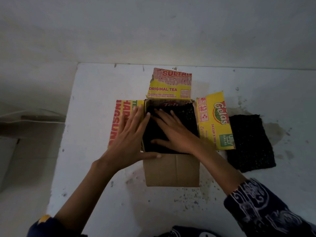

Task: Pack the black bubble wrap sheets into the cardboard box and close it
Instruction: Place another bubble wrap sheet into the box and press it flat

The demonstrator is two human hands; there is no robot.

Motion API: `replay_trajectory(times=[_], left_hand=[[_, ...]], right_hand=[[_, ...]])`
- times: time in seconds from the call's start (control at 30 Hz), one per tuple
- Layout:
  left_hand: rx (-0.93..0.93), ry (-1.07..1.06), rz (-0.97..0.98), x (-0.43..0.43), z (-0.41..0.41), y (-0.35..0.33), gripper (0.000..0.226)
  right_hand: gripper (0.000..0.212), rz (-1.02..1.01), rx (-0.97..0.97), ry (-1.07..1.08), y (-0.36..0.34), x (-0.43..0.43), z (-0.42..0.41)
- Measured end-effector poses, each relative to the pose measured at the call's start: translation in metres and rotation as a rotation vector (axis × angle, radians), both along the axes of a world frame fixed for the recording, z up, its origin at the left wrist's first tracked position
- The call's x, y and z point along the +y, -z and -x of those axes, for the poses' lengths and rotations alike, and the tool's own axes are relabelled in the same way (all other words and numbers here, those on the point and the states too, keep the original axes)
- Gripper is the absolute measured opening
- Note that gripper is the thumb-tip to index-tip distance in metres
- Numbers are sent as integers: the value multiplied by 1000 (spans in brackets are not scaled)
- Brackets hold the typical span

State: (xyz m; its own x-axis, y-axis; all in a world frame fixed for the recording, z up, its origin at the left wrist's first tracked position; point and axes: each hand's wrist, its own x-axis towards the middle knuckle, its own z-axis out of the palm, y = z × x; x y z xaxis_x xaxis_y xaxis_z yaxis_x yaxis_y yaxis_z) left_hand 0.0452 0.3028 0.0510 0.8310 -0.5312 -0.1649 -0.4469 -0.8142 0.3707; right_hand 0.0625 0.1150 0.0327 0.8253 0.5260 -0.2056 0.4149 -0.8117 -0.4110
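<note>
One cam only, head-worn, wide-angle, lines bend twd frame edges. Faces fwd and steeply down onto white table (95, 168), close in. Arms enter from both bottom corners; left hand (130, 139) and right hand (174, 132) meet approx frame centre at the cardboard box (171, 171). Top of frame is plain wall (153, 31), left edge too.

the right hand (174, 132) is lying flat across the box (171, 170) mouth, leaving a narrow gap only to its right. the left hand (130, 134) is covering the rim just left of it. beyond both sets of fingertips the far flap (171, 82) is sticking up. the right flap (215, 120) is sloping between the right hand and the loose sheet (249, 142); bare surface (89, 117) is lying open left of the left hand.
</note>
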Motion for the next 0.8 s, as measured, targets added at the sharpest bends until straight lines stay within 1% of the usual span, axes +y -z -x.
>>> replay_trajectory(times=[0.03, 0.1, 0.17, 0.23, 0.3, 0.37, 0.43, 0.53, 0.6, 0.67, 0.8], left_hand=[[-21, 22, -2, -6, -1, -3, 111], [-33, 61, 27, -22, -3, -6, 94], [-14, 106, 59, -42, -8, -5, 80], [22, 144, 62, -61, -15, 3, 73], [37, 190, 33, -77, -24, 14, 74], [37, 253, -34, -87, -34, 26, 78], [28, 297, -106, -91, -41, 35, 84], [9, 308, -125, -93, -44, 39, 102], [15, 313, -144, -94, -44, 38, 109], [2, 313, -204, -96, -43, 37, 108], [-50, 311, -340, -104, -38, 33, 98]], right_hand=[[69, -26, -26, 52, -6, -6, 4], [53, -30, -159, 145, -15, -22, 13], [47, -10, -305, 245, -20, -40, 23], [41, -31, -374, 359, -19, -57, 32], [39, -97, -401, 468, -16, -69, 39], [41, -183, -387, 534, -11, -77, 45], [42, -226, -362, 556, -4, -80, 48], [42, -278, -313, 577, 3, -79, 49], [45, -322, -281, 596, 6, -76, 49], [46, -353, -267, 612, 7, -74, 48], [45, -365, -265, 608, 10, -75, 48]])
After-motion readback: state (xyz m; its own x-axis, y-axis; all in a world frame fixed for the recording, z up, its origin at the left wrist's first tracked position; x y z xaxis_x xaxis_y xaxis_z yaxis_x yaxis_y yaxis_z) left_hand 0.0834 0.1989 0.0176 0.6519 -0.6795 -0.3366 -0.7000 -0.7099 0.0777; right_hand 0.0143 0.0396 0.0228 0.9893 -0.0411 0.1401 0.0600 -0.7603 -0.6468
